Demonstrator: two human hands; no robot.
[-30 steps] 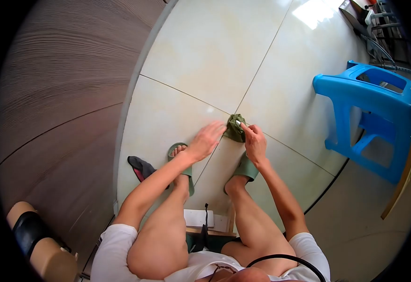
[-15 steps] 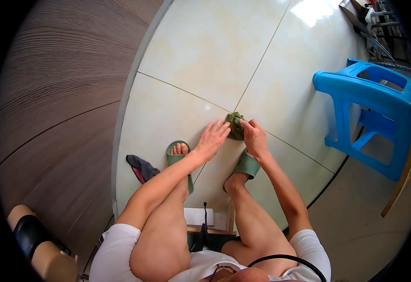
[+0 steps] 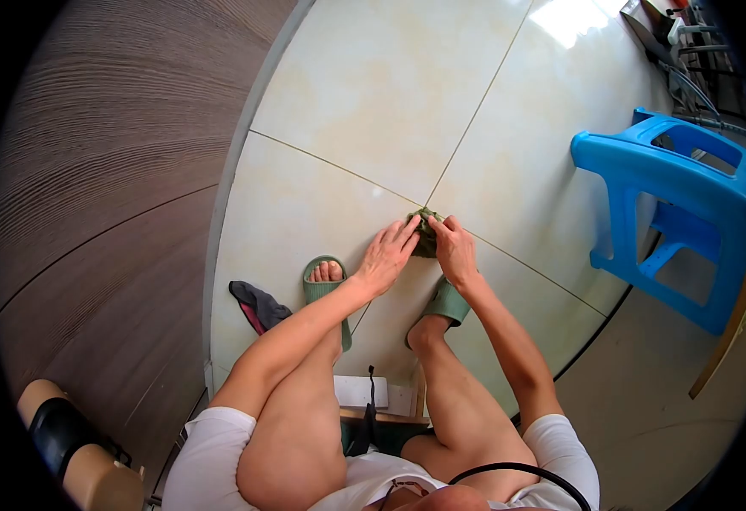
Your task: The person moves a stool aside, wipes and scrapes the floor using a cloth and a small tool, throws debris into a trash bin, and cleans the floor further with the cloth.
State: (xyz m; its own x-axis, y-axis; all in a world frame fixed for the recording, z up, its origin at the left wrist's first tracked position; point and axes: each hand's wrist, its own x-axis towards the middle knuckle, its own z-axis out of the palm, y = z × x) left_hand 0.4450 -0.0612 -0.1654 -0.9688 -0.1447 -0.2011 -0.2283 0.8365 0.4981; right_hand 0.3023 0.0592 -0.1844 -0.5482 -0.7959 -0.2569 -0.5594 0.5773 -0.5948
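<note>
A crumpled dark green cloth-like bundle lies on the tiled floor between my hands. My left hand rests its fingertips on the bundle's left side, the fingers slightly spread. At the bundle's upper right, my right hand has its fingers bent together in a pinch on the green material. The fingers cover part of the bundle, so its exact folds there are hidden.
Green slippers are on my feet. A dark grey and red cloth item lies beside the left one. A blue plastic stool stands at right, a brown wood-grain panel at left.
My left hand has moved right, from beside the green bundle onto it. My right hand has shifted slightly left over the bundle, which now shows less between the hands.
</note>
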